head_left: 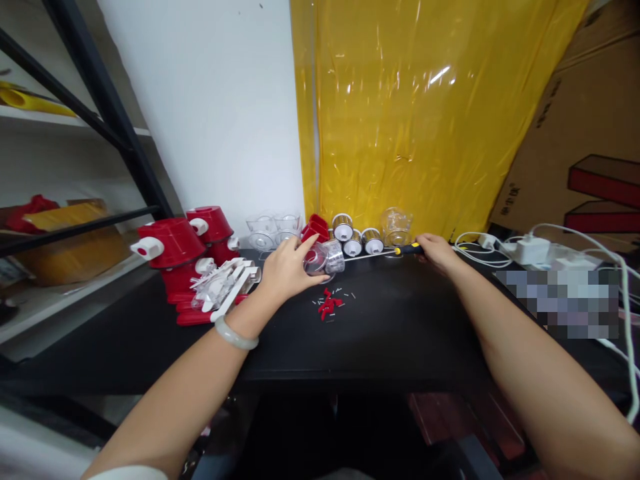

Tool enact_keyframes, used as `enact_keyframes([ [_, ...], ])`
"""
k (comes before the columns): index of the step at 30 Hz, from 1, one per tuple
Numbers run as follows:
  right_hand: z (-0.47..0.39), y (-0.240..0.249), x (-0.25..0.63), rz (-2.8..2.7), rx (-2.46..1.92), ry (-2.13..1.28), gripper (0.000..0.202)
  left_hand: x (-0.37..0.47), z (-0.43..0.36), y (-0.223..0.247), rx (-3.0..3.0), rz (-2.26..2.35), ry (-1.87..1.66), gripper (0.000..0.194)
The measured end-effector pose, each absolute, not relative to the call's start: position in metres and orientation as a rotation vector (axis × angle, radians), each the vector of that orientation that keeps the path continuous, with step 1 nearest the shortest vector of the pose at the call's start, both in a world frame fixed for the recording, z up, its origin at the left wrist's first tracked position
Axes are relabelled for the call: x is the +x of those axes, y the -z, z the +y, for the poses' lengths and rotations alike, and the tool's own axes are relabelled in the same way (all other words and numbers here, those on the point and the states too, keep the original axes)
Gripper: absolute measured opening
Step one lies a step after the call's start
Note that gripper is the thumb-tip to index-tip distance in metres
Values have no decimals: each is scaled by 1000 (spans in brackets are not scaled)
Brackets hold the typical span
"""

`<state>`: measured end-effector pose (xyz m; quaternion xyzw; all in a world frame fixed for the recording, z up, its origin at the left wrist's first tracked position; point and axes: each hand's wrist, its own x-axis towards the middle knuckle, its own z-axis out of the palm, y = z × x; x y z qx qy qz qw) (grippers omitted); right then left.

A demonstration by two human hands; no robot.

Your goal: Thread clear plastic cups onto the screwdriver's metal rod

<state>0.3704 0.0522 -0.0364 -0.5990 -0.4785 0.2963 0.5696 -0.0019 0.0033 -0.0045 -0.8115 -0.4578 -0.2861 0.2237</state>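
Here, left hand grips clear, rounded plastic part | right hand grips slim, metal-shafted screwdriver

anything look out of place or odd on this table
Small red pieces and thin silvery bits lie scattered loose on the black table, in no container, which looks untidy. At right, a pixelated patch hides something. No damage is evident.

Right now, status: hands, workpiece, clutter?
Left hand gripping clear plastic part. Right hand holding screwdriver, shaft pointed at it. Nearby clutter: loose red pieces on tabletop.

Head cam faces fwd/down at nearby tbl.
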Motion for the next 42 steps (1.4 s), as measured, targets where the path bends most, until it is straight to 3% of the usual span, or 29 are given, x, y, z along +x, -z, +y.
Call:
enact_keyframes([
  [7,54,34,367,-1087,-1158,-647,8,-3,3,3,-2234,-1280,810,90],
  [19,42,29,377,-1244,-1638,-491,30,-2,1,2,-2240,-1240,789,90],
  [32,43,21,363,-1076,-962,-768,28,-5,5,3,-2237,-1253,819,88],
  [36,45,26,366,-1145,-1166,-642,23,-3,4,3,-2233,-1255,814,89],
  [42,41,27,373,-1390,-1656,-261,44,-3,3,3,-2230,-1264,794,89],
])
